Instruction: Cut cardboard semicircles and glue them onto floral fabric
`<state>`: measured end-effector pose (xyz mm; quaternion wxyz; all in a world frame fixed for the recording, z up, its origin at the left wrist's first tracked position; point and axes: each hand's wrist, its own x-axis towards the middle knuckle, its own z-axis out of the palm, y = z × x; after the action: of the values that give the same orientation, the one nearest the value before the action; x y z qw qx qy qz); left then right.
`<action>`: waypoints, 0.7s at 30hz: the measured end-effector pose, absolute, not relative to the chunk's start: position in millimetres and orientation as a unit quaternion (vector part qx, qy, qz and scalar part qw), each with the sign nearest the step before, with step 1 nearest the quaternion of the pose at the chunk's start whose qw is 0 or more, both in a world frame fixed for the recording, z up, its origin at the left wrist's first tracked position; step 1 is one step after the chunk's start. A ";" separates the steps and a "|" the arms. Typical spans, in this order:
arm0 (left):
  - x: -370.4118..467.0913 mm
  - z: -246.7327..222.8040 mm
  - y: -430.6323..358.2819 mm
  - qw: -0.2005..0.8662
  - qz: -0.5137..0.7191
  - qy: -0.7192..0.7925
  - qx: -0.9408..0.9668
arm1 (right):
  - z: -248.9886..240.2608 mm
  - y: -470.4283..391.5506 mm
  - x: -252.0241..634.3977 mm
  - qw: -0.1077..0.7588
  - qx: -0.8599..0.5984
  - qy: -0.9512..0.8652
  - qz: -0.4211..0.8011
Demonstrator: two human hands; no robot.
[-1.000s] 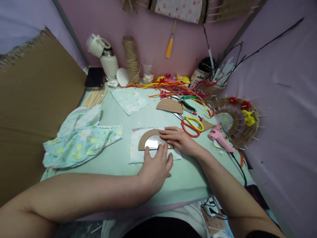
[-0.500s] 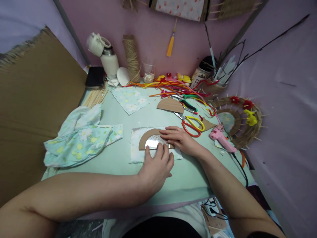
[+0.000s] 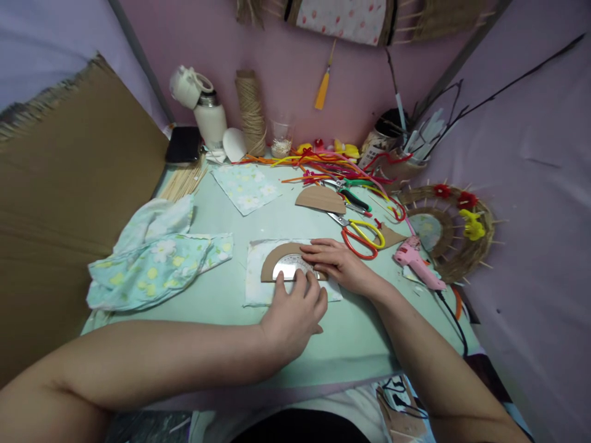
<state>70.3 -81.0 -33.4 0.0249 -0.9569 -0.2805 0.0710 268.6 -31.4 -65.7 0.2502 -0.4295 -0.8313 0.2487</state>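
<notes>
In the lower center of the frame, a clear protractor (image 3: 285,269) is lying inside the curved outline of a cardboard arch (image 3: 269,264); whether it is sitting on the board or in an opening, the view is not showing. The arch is resting on a folded cloth (image 3: 253,290), which is lying flat on the surface (image 3: 212,218). The long axis of the protractor is running left to right across the frame, its straight edge facing the bottom and its curve facing the top. The left hand (image 3: 293,314) is approaching from below, its fingers standing apart and its fingertips touching the straight edge; the protractor is lying directly above this hand. The right hand (image 3: 344,267) is reaching in from the right, its fingers extending leftward, lying close together without gripping, and covering the right part of the arch and protractor. Both hands are making contact, so neither is lying clearly nearer. A flowered cloth (image 3: 152,277) is lying at the left, scissors (image 3: 339,219) are lying above the right hand, and a pink glue gun (image 3: 422,264) is resting at the right of the frame.
</notes>
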 end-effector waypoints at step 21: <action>71.2 -36.5 -79.7 -0.012 0.085 -0.297 -0.951 | -40.7 -29.2 279.9 0.500 -0.616 -0.575 0.200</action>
<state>71.2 -79.7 -36.5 -0.0122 -0.9511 -0.2966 0.0854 279.9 -29.2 -40.7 0.4996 -0.6165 -0.5748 0.1999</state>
